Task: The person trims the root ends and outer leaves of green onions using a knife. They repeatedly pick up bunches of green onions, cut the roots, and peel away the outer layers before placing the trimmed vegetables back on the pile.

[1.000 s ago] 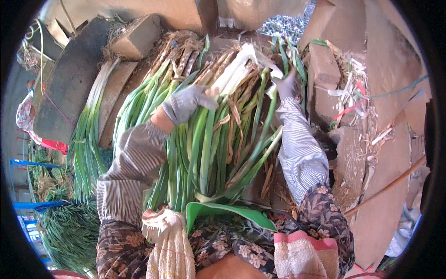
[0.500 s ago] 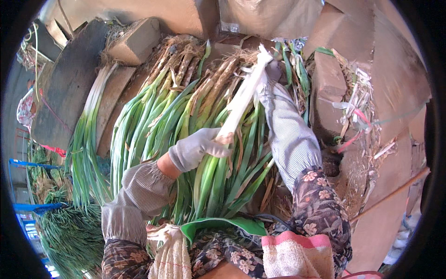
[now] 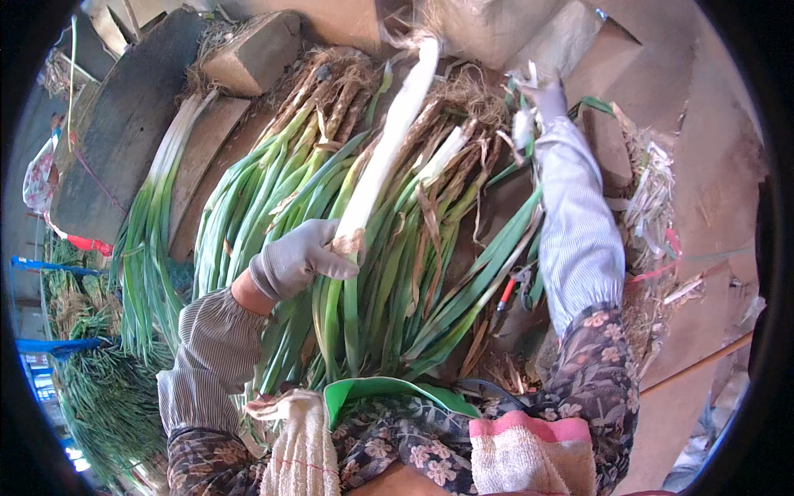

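My left hand (image 3: 302,260), in a grey glove, is wrapped round a long green onion (image 3: 385,157) where its white stem meets the green leaves. The onion slants away from me, its roots at the far end and its leaves hanging toward me. My right hand (image 3: 550,101), gloved too and slightly blurred, is off to the far right of the roots. Pale strips of peeled onion skin (image 3: 523,131) hang at its fingers, which look closed on them. Beneath the held onion lies a heap of unpeeled green onions (image 3: 248,207) with brown, dry outer skins.
Peeled green onions (image 3: 169,165) lie at the left on a board. Blocks (image 3: 252,54) stand behind the heap. Dry peelings (image 3: 649,198) are piled at the right. A small tool with a red part (image 3: 506,293) lies below my right sleeve. Bundled onions (image 3: 116,413) fill the lower left.
My right hand has moved off the root end, away to the right, with skin strips at its fingers. My left hand has shifted slightly left with the onion, which now stands steeper.
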### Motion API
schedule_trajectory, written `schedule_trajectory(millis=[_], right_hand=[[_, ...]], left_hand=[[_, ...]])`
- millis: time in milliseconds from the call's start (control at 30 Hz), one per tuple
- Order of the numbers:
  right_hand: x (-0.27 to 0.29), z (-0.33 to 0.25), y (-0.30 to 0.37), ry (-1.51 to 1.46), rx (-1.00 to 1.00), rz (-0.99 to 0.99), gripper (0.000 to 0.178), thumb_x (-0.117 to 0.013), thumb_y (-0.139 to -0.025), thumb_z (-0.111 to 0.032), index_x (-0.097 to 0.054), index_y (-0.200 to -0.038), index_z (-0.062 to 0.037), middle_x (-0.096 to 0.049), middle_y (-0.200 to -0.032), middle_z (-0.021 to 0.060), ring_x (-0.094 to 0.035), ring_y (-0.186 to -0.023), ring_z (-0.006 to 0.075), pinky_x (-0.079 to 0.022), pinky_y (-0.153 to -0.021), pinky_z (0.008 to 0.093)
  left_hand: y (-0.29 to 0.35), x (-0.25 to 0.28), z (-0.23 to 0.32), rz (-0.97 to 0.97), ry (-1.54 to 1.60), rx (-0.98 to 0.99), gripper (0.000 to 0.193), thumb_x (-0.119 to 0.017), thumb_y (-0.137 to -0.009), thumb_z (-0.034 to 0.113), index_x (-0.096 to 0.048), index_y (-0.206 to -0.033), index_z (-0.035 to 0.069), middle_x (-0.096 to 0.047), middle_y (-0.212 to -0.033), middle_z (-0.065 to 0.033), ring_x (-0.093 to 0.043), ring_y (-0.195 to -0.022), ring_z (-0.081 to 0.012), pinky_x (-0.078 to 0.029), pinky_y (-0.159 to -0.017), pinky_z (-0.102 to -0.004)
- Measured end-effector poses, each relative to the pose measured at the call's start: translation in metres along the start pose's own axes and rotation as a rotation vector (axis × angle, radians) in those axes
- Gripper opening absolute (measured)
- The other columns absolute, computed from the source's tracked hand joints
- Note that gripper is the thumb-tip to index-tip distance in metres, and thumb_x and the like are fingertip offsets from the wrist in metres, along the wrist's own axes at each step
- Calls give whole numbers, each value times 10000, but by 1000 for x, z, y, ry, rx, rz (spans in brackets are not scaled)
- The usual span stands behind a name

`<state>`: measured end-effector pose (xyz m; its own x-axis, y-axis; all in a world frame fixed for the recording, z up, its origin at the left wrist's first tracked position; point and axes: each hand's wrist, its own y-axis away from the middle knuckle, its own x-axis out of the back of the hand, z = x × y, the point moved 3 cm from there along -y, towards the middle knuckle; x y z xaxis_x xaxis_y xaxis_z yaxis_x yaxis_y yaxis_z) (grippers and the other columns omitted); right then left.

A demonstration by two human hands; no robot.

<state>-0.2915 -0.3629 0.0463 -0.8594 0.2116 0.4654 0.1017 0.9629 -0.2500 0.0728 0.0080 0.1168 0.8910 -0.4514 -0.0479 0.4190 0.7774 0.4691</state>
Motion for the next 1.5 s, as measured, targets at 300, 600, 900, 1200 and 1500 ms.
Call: schedule_trajectory(millis=[300, 600, 900, 1200, 1500], right_hand=[[-45, -121, 147, -1466, -174, -705, 564, -621, -886, -451, -481, -1239, -35, -606, -1132, 125, -602, -1038, 240, -493, -945, 388], [-5, -106, 141, -1061, -256, -143, 304, -672, -889, -290, -612, -1015, -20, -647, -856, 56, -640, -757, 175, -531, -637, 316], [29, -99, 117, -1139, -48, -89, 220, -646, -908, -162, -641, -1031, 21, -664, -869, 68, -635, -733, 141, -523, -634, 270], [60, -64, 70, -1726, -384, -231, 43, -497, -903, -124, -523, -876, -102, -505, -677, -11, -433, -509, 111, -375, -482, 272], [67, -56, 40, -17, -14, -188, 858, -704, -769, -556, -482, -1320, 63, -552, -1283, 248, -495, -1236, 324, -346, -1066, 376]], left_hand=[[-37, -26, -18, -355, 185, -54, 466, -847, -652, 339, -654, -911, 3, -599, -820, -22, -531, -797, -127, -402, -759, -273], [-75, -61, -1, 294, -653, -68, 350, -702, -789, 291, -562, -940, 9, -610, -752, -79, -603, -671, -206, -472, -598, -350], [-81, -77, 21, -72, 160, -103, 189, -628, -794, 57, -542, -946, -14, -544, -676, -40, -535, -563, -127, -433, -527, -274], [-67, -53, 23, 50, 122, -85, 196, -644, -784, 88, -546, -930, 2, -535, -678, -28, -526, -554, -127, -451, -542, -281], [-63, -27, -22, 127, 237, -59, 210, -642, -790, 110, -536, -940, 10, -530, -654, -37, -531, -541, -146, -460, -546, -293]])
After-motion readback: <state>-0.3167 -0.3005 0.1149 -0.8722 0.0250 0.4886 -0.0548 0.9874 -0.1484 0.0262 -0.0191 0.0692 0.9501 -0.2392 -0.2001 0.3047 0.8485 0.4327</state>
